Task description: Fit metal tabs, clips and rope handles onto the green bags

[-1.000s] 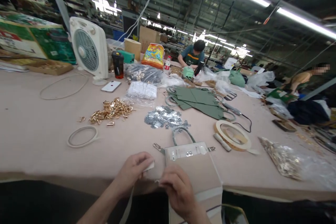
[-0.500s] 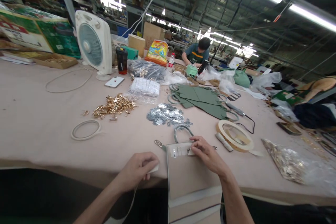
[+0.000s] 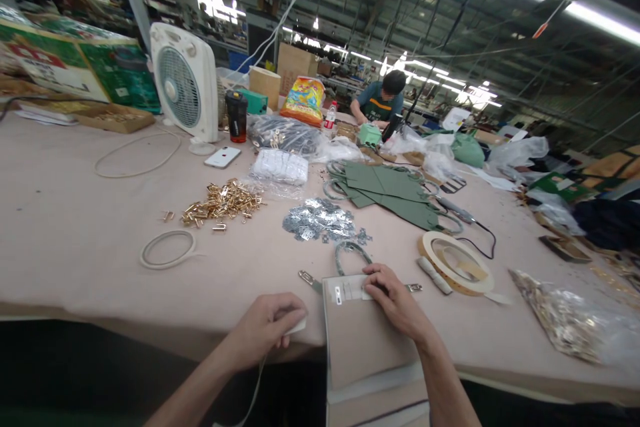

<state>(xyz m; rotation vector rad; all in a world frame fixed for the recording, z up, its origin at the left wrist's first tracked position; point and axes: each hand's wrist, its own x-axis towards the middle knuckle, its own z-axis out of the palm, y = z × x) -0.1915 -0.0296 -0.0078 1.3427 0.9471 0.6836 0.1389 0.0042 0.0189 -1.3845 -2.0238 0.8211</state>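
A beige-lined bag [image 3: 367,340] hangs over the table's near edge, with a loop handle [image 3: 345,248] at its top. Metal buckles show at both upper sides, the left buckle [image 3: 307,276] on a green tab. My right hand [image 3: 393,297] rests on the bag's upper right, fingers bent over a small white tape piece [image 3: 369,291] on the lining. A small metal plate [image 3: 339,295] shows at the upper left of the lining. To the left of the bag, my left hand [image 3: 273,327] pinches a white tape strip [image 3: 299,327], whose tail trails down below the table edge.
Silver metal plates [image 3: 320,219] and gold-coloured fittings [image 3: 223,203] lie in piles beyond my hands. Green bag pieces [image 3: 387,190] are stacked farther back. Tape rolls [image 3: 455,263], a fittings bag [image 3: 555,313] and a fan [image 3: 183,83] stand around. A co-worker [image 3: 380,100] sits across.
My right hand's fingers have settled lower on the bag, and the white tape piece now lies flatter under them. The right buckle shows more. The whole view has shifted slightly.
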